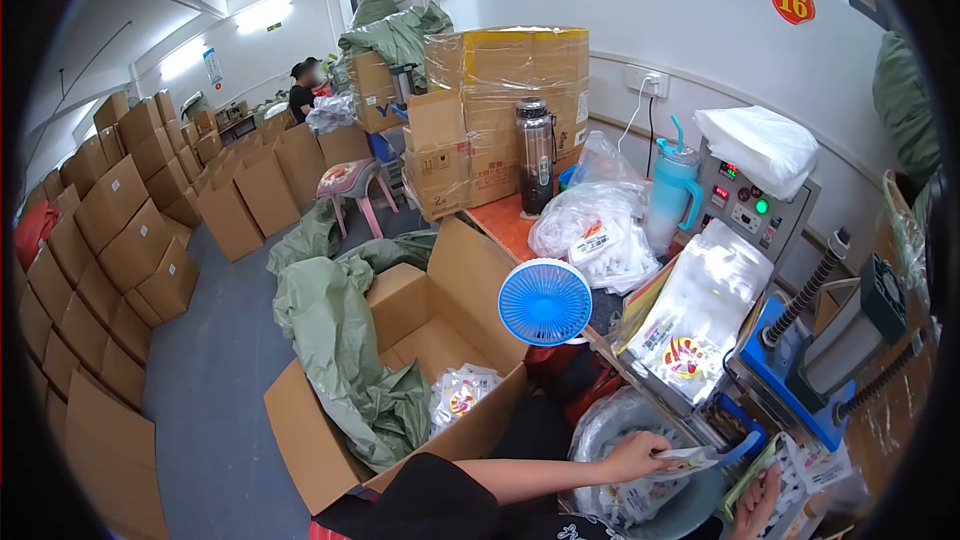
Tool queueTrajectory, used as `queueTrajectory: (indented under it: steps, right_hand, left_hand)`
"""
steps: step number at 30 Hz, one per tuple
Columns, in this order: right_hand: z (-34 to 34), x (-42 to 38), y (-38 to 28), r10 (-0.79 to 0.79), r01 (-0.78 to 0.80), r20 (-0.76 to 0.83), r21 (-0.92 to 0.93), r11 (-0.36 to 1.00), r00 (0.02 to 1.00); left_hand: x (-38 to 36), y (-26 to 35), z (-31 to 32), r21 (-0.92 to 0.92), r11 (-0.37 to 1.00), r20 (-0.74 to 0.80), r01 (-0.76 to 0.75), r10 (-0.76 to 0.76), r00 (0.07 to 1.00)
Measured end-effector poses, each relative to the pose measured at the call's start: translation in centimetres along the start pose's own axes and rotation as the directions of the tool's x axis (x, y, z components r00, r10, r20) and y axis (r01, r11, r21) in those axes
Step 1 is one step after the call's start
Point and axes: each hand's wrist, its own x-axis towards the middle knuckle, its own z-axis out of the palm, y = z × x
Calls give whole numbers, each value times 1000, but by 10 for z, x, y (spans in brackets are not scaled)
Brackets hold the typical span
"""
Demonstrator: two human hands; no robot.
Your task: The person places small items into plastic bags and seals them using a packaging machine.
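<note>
"Left hand (638,458) first: what was it doing?"

"Grasping. Thumb and fingers pinched the near end of a pale printed packet (690,461), which lay at about three o'clock from the knuckles, counting twelve as the top of the view."

"So how did the packet point?"

"Nearly level. Its long axis ran from nine towards three, tipped slightly upward, and its free end faced the light-blue curved part (740,450) just beside it. I couldn't tell whether those two touched."

"And the right hand (757,506)?"

"Almost at four o'clock from the left one. Its fingers were curled next to a green-edged wrapper (745,478), but whether they gripped it, I couldn't tell. White pieces (795,485) lay at about two o'clock from it."

"Which hand was nearer the packet?"

"Left, plainly, since it had hold of it; the right was apart. To my mind the relation that counted was from the packet's free end to the right hand, between four and five o'clock."

"What was below?"

"A grey-green basin (705,505), under the packet at six. Higher up, towards twelve, lay a stack of printed sleeves (700,315)."
</note>
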Motion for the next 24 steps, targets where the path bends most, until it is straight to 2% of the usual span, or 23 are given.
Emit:
queueTrajectory:
  steps: [1, 2, 4, 8, 10, 12, 13, 15, 16, 18, 19, 20, 21, 22, 23, 24]
  right_hand:
    - [8, -6, -2, -53, 57, 35, -137, 989, 998]
    - [15, -8, 1, -50, 54, 32, -139, 989, 998]
    - [27, -10, 14, -198, 237, 237, -152, 960, 951]
    - [61, -30, 28, -90, 200, 286, -384, 902, 954]
    - [60, -25, 39, -47, 163, 278, -409, 898, 959]
    - [55, -24, 45, -12, 195, 331, -527, 827, 944]
    - [53, -24, 46, -10, 194, 331, -528, 827, 944]
    - [50, -27, 47, 60, 234, 386, -668, 707, 920]
    - [58, -33, 40, 62, 229, 382, -668, 708, 922]
    - [70, -48, 26, 206, 243, 390, -828, 505, 898]
    - [68, -43, 33, 117, 360, 492, -760, 540, 863]
    - [62, -40, 32, 129, 374, 492, -784, 496, 861]
    - [66, -40, 31, 79, 420, 518, -766, 486, 852]
    - [68, -40, 31, 57, 399, 493, -762, 509, 868]
    - [66, -38, 30, 24, 422, 511, -734, 532, 859]
    - [61, -36, 37, -122, 494, 523, -668, 557, 844]
  left_hand:
    - [0, -4, 3, 19, 1000, -9, -7, 7, 1000]
    - [0, -8, 7, 39, 999, -18, -13, 13, 1000]
    - [0, -13, 14, 58, 998, -11, -9, 10, 1000]
    - [-6, -9, 16, 69, 998, 22, 7, -8, 1000]
    - [-8, -16, 16, 85, 996, 31, -4, 1, 1000]
    - [-10, -26, 15, 100, 995, 40, -16, 12, 999]
    - [-12, -32, 14, 122, 992, 49, -25, 20, 999]
    - [-14, -42, 11, 144, 989, 63, -33, 24, 998]
    - [-14, -46, 9, 194, 980, 110, -44, 22, 994]
    - [-16, -56, 6, 238, 970, 174, -54, 12, 985]
    - [-15, -59, 4, 207, 977, 205, -45, 1, 979]
    - [-14, -62, 7, 166, 985, 257, -37, -7, 966]
    - [-11, -73, 10, 154, 986, 257, -67, 26, 966]
    - [-9, -78, 12, 129, 987, 272, -100, 61, 960]
    - [-12, -48, 1, 140, 989, 283, -49, 7, 959]
    - [-9, -59, 7, 44, 999, 283, 9, -21, 959]
